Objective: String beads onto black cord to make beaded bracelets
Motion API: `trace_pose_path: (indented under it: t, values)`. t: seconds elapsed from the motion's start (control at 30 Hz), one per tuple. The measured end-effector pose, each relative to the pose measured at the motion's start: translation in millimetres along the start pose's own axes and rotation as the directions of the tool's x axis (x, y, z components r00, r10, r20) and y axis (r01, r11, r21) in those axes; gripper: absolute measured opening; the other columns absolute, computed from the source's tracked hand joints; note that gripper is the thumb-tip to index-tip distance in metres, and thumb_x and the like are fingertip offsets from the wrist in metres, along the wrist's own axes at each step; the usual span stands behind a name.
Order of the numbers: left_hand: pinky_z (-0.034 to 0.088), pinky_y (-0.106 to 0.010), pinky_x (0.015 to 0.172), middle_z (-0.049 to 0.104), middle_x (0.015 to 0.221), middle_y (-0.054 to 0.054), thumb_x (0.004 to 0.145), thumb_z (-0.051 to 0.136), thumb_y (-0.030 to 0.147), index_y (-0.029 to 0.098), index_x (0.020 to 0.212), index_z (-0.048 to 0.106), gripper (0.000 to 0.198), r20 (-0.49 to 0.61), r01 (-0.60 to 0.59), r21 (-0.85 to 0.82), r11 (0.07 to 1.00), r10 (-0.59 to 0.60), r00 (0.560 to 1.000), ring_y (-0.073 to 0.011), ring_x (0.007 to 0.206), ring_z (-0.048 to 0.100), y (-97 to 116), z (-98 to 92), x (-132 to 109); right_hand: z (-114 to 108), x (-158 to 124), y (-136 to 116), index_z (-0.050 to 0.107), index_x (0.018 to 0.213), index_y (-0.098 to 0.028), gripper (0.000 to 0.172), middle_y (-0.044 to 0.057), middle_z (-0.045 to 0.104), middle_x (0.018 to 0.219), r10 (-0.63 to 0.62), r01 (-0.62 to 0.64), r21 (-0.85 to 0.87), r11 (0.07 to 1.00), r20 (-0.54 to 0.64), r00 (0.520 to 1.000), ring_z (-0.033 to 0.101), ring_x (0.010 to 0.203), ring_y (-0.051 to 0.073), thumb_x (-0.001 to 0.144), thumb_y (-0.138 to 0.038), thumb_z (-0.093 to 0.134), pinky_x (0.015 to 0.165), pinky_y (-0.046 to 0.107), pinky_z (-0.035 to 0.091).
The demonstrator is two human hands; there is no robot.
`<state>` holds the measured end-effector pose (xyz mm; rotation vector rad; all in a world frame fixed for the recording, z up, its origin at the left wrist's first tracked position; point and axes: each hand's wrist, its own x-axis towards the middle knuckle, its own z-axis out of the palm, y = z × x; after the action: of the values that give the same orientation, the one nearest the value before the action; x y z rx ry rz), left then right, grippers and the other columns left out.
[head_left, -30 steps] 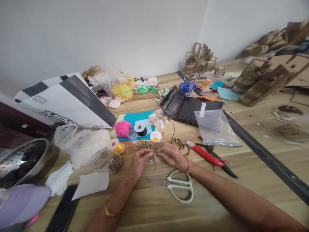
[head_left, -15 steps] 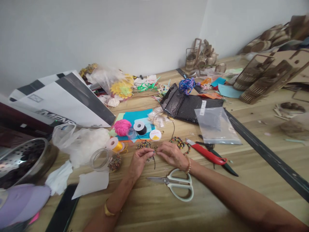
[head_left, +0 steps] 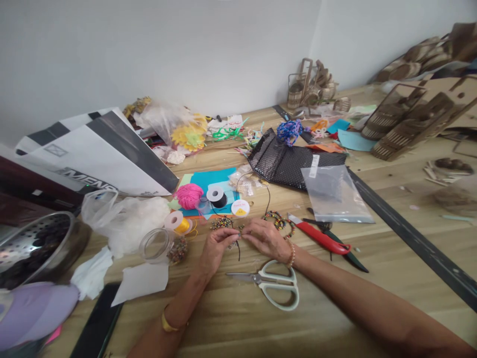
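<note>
My left hand [head_left: 219, 243] and my right hand [head_left: 265, 239] meet fingertip to fingertip over the wooden table. Each is pinched on the thin black cord [head_left: 239, 251], whose loose end hangs down between them; a tiny bead seems to sit at the fingertips. Behind my left fingers lies a pile of small mixed beads [head_left: 220, 223]. Strings of colourful beads [head_left: 280, 222] rest beyond my right hand. Just below my right wrist are white-handled scissors [head_left: 278, 284], blades pointing left. The spool of black cord [head_left: 216, 197] stands on blue sheets behind the hands.
Right of the hands lie a red-handled knife [head_left: 322, 237] and a clear plastic bag [head_left: 337, 194]. On the left are a yellow thread spool [head_left: 178, 223], wire coil [head_left: 154, 244], white paper [head_left: 141, 282], phone [head_left: 97, 320] and metal colander [head_left: 67, 243]. Pink yarn [head_left: 189, 196] sits behind.
</note>
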<state>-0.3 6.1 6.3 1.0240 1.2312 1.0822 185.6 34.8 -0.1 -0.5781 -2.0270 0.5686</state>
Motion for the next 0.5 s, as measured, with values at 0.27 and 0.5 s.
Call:
trace_pose_path:
  t: [0.27,0.5]
  values:
    - [0.044,-0.022,0.066,0.072,0.069,0.000,0.060,0.080,0.025,0.018,0.073,0.076,0.015,0.004,0.003,0.017,1.000,-0.003,1.000,-0.0112,0.064,0.058,0.9,-1.0,-1.6,0.8,-1.5,-0.2,0.063,0.092,-0.016,0.015,0.006,0.068,0.078,0.012,-0.012,0.000,1.000,-0.017,1.000,0.062,0.071,0.016,0.095,-0.026,0.052,0.064,0.027,0.050]
    - [0.044,-0.023,0.066,0.073,0.071,-0.002,0.060,0.079,0.027,0.018,0.074,0.077,0.018,0.002,0.013,0.069,0.998,-0.013,1.000,-0.0127,0.066,0.058,5.2,-0.1,-2.1,0.3,-0.9,-1.0,0.063,0.092,-0.017,0.013,0.006,0.069,0.079,0.005,-0.004,0.015,1.000,-0.034,0.999,0.064,0.072,0.016,0.094,-0.026,0.054,0.066,0.027,0.051]
